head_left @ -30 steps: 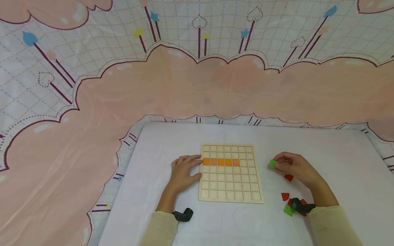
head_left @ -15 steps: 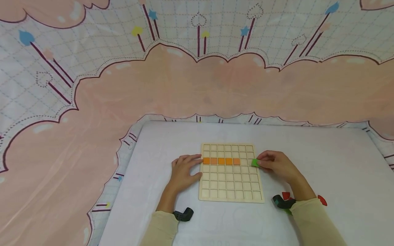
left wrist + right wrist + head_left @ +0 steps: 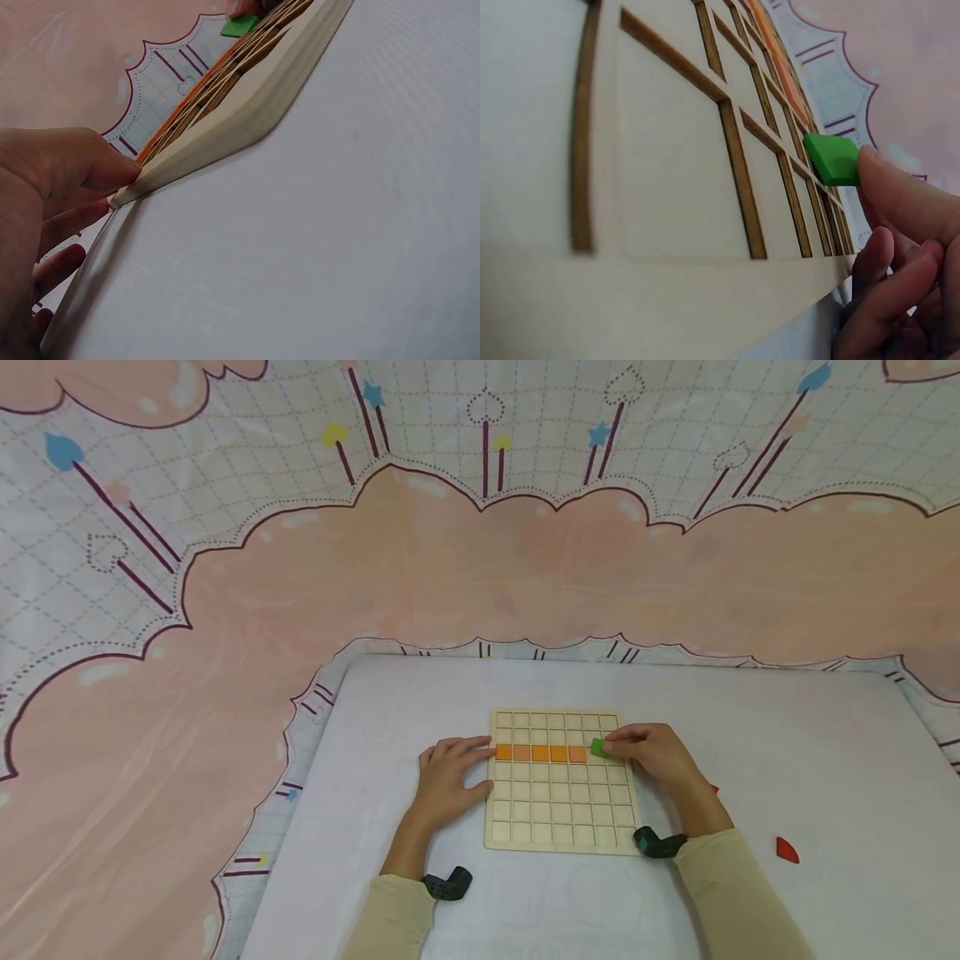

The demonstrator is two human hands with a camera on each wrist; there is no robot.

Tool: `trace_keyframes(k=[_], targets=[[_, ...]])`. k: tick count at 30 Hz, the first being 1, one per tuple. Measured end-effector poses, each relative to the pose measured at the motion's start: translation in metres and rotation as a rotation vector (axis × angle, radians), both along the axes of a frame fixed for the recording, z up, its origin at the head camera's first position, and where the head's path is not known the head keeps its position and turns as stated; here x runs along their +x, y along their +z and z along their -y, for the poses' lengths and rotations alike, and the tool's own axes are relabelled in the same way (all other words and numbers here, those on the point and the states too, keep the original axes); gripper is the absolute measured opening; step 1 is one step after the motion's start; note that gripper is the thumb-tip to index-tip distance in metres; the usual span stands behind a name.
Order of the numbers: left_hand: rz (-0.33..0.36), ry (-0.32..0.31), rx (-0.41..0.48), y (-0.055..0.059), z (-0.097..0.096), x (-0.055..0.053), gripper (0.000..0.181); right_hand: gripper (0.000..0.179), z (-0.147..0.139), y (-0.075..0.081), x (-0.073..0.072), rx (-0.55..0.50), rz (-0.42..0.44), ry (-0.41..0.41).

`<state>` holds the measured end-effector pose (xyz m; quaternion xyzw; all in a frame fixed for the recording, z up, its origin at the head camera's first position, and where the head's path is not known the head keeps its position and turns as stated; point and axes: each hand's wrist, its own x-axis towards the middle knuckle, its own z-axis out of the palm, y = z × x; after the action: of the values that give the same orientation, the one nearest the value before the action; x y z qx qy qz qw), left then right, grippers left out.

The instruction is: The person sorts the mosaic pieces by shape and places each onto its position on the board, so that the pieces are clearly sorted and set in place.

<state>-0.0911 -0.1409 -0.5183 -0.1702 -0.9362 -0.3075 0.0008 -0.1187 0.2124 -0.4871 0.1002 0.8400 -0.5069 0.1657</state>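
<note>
A wooden grid board (image 3: 549, 814) lies on the white table, its square cells framed by thin raised strips. Along its third row sit several orange square tiles (image 3: 540, 753), starting at the left edge. My right hand (image 3: 654, 752) pinches a green square tile (image 3: 599, 747) between thumb and fingers, over that same row just right of the orange ones. In the right wrist view the green tile (image 3: 832, 159) is tilted above the cells. My left hand (image 3: 448, 782) rests at the board's left edge, fingers spread, thumb and fingertips touching its side.
Red quarter-round pieces lie right of the board: one red piece (image 3: 787, 850) in the open, another red piece (image 3: 715, 789) mostly behind the right forearm. Black wrist devices show on both wrists, the left device (image 3: 448, 884) above the table. A patterned cloth (image 3: 525, 577) hangs behind.
My right hand has carried the green tile leftward from beside the board to above the third row. The right sleeve now covers most loose pieces. My left hand has stayed put.
</note>
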Motion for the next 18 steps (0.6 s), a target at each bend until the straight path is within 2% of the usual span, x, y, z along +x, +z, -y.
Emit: trace_keyframes(k=[3,8,18], targets=[[-0.002,-0.003,0.0,0.0004,-0.0002,0.0,0.046,0.037,0.0022,-0.0005,-0.0012,-0.004,0.018,-0.022],[-0.005,-0.006,0.0,0.0017,0.0001,0.0001,0.046,0.037,0.0049,-0.001,-0.001,0.005,0.026,-0.013],[-0.014,-0.003,0.013,0.0057,-0.0014,0.0011,0.045,0.031,0.0069,-0.0017,-0.0002,0.075,-0.033,0.036]])
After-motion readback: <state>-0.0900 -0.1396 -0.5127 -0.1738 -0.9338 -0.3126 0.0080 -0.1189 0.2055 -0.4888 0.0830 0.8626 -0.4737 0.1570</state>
